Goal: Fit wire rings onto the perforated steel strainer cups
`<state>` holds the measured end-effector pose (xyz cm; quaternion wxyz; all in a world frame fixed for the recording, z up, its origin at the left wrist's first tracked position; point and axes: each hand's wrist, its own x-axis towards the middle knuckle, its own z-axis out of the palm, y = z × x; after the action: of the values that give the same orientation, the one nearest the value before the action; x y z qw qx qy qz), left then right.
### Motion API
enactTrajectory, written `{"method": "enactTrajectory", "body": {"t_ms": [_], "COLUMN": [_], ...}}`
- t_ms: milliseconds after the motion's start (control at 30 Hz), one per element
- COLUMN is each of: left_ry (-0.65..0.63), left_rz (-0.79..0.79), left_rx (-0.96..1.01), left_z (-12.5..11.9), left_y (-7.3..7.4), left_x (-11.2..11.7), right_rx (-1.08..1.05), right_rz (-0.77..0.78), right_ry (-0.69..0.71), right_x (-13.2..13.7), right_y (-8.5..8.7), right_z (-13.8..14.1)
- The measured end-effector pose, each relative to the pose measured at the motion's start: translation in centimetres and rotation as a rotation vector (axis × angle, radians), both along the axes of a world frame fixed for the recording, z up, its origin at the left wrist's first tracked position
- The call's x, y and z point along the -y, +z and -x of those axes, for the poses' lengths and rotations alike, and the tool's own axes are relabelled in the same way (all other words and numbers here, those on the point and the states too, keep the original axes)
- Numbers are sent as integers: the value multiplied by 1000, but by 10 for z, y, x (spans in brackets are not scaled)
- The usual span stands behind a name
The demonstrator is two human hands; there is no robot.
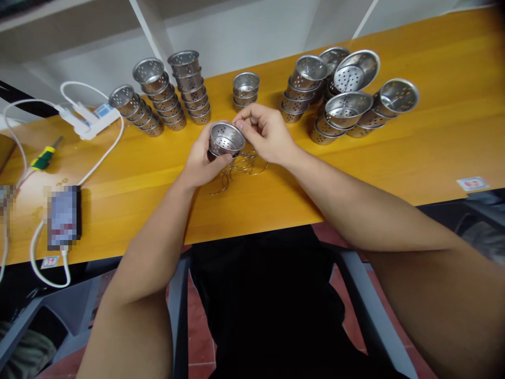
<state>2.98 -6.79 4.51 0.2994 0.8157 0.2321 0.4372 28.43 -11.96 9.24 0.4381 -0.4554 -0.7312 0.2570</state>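
Observation:
My left hand (pixel 200 164) is wrapped round a small perforated metal cup (pixel 228 138), holding it tilted with its mouth towards me. At the cup's right rim, my right hand (pixel 268 131) has its thumb and forefinger pinched together. Whatever lies between those fingertips is too small to make out. Several thin wire rings (pixel 248 167) lie in a loose tangle on the table just below the cup. Beyond my hands stands a short stack of similar cups (pixel 246 87), its lower part partly hidden by my right hand.
Stacks of perforated cups (pixel 161 96) stand at back left, and larger ones (pixel 349 111) cluster at back right. A power strip (pixel 91 122), a screwdriver (pixel 43 158) and a phone (pixel 64 217) on a white cable lie left on the yellow table (pixel 158 171).

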Motion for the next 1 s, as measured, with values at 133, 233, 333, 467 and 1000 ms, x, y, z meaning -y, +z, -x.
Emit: {"method": "enactTrajectory", "body": {"t_ms": [133,233,333,467,1000], "left_ry": [-47,-25,25,67,52], "left_rz": [-114,-152,-160,-155,-99], "left_rx": [-32,-23,-25,-44,-75], "left_z": [-3,-1,1,1,-1], "left_y": [-7,-9,-8,-5,-5], "left_x": [-4,-8,-9,-6,-1], "right_rx": [-187,-266,-275,-280,-135], "right_rz": [-141,-182,-180,-165,-136], "right_ry": [45,73,67,70,110], "right_x": [-17,-20,-16,-11,-8], "right_y": [-16,-20,-18,-16,-7], "right_z": [-3,-1,1,1,-4]}}
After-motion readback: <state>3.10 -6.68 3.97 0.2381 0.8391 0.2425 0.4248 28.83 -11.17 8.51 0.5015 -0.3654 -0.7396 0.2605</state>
